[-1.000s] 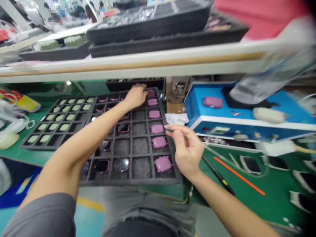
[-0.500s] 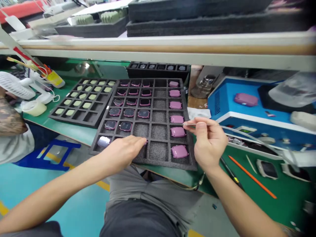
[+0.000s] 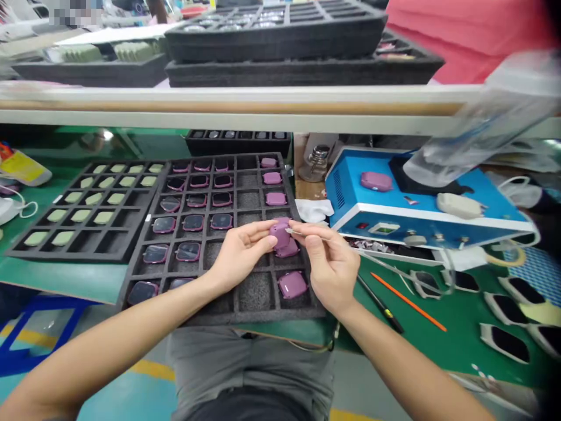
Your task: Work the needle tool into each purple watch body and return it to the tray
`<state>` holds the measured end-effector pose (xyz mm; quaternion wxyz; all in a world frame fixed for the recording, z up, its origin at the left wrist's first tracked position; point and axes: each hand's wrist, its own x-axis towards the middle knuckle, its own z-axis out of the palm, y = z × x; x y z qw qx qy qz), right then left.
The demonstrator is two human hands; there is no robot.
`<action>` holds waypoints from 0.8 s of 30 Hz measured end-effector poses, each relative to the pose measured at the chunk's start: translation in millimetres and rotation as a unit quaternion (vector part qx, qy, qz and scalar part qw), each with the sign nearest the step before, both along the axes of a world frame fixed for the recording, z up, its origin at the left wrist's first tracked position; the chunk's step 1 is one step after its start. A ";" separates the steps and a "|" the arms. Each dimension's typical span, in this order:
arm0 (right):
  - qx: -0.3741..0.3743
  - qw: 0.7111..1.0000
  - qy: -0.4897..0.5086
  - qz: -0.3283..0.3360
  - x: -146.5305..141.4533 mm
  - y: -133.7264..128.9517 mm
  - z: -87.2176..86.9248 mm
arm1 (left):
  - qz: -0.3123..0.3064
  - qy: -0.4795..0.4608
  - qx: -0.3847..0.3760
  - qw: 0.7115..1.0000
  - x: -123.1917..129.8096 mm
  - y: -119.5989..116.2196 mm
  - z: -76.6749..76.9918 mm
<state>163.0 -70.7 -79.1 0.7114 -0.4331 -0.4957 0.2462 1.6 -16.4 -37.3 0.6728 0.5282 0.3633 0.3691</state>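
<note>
Between the thumb and fingers of my left hand (image 3: 239, 254) is a purple watch case (image 3: 279, 233), lifted just over the right column of a black foam tray (image 3: 256, 291). My right hand (image 3: 332, 264) pinches a thin needle-like tip (image 3: 307, 234) joined to a clear tube (image 3: 385, 266). That tip reaches up to the case's right edge; contact cannot be made out. Under the held piece, another purple case (image 3: 288, 250) lies in its cell, partly covered. A further purple case (image 3: 293, 285) sits in the front cell. Dark-faced purple watch pieces (image 3: 193, 223) fill the tray's left columns.
A second foam tray (image 3: 120, 234) with pale green pieces lies to the left. At right stand a blue machine (image 3: 350, 190) and a glass bottle (image 3: 316, 164). A black pen (image 3: 381, 305), an orange stick (image 3: 407, 301) and several watch pieces lie below. A shelf edge (image 3: 219, 120) crosses above.
My left hand has moved right from the tray's front middle and now holds a purple watch case up to the tip in my right hand. The view has turned to the right.
</note>
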 end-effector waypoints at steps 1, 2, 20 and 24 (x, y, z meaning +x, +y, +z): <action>-0.001 1.000 -0.001 0.001 0.5 0.2 -0.5 | -0.002 -0.002 0.003 1.000 -0.8 -0.2 0.4; -0.003 1.000 0.001 0.001 0.9 0.3 -0.9 | -0.003 -0.002 0.003 1.000 -1.3 -0.1 0.9; -0.021 1.000 -0.004 -0.008 1.1 -2.8 0.2 | -0.010 -0.002 -0.007 1.000 -0.1 1.6 1.5; -0.025 1.000 -0.007 -0.013 1.0 -2.7 -0.4 | -0.015 -0.006 -0.006 1.000 0.0 1.0 1.1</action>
